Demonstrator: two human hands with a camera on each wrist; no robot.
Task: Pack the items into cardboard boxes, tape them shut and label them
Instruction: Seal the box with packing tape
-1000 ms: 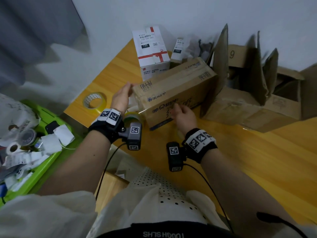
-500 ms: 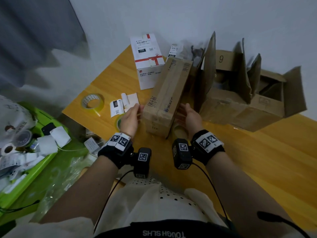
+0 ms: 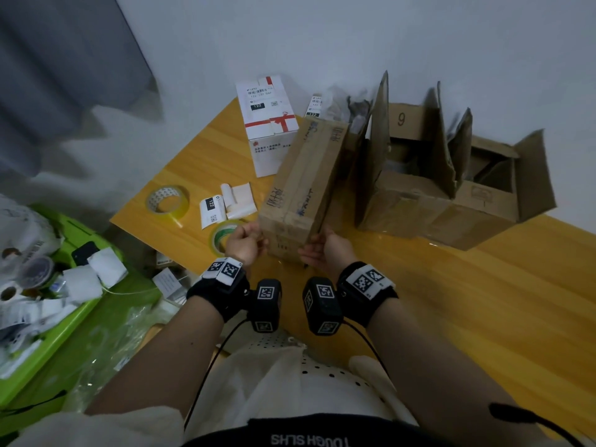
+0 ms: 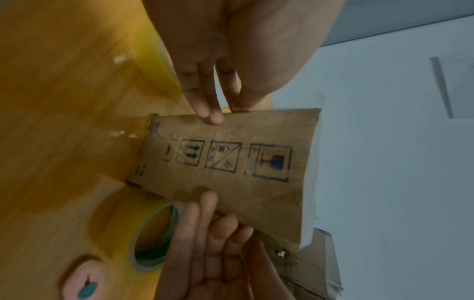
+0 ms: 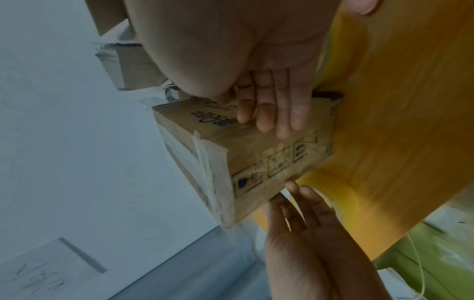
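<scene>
A closed brown cardboard box (image 3: 303,188) with clear tape along its top seam lies lengthwise away from me on the yellow table (image 3: 483,301). My left hand (image 3: 243,243) presses its near left edge with straight fingers (image 4: 205,105). My right hand (image 3: 327,251) lies flat against the near right side, fingers (image 5: 271,117) extended. The near end face of the box (image 4: 231,166) carries printed handling symbols. A tape roll (image 3: 224,235) with a green core sits just left of my left hand. Another tape roll (image 4: 151,233) lies by my right hand.
A white carton (image 3: 269,124) with a red ribbon print stands behind the box. Open cardboard boxes (image 3: 451,195) with raised flaps fill the right rear. A third tape roll (image 3: 167,201) and labels (image 3: 213,208) lie at left. A green tray (image 3: 80,301) of paper rolls sits beyond the table's edge.
The box has turned from lying crosswise to pointing away from me. Both hands have shifted to its near end, one on each side.
</scene>
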